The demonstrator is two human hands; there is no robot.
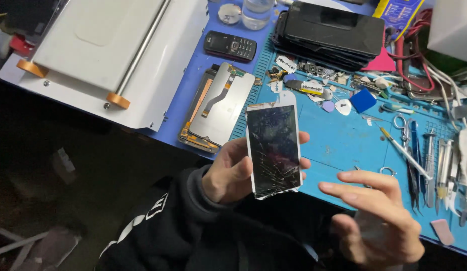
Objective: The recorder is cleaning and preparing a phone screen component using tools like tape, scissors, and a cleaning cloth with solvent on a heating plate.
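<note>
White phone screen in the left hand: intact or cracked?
Cracked. The white-framed screen held by the left hand shows spiderweb fractures across its lower half, with a ragged bottom edge.

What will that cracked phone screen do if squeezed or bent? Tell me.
The cracked screen in the left hand is probably fragile: cracks web its lower half and a bottom corner looks broken. It is thin and flat, so likely light. Bending it may shed shards.

a blue work mat point(344, 138) covers the bench; on it lie a white flat machine point(108, 55), a small dark keypad phone point(230, 46), a bare display panel point(218, 105), a stack of black screens point(328, 32), scissors point(401, 125), tweezers point(416, 160) and guitar-pick-shaped prying tools point(343, 106).
</note>
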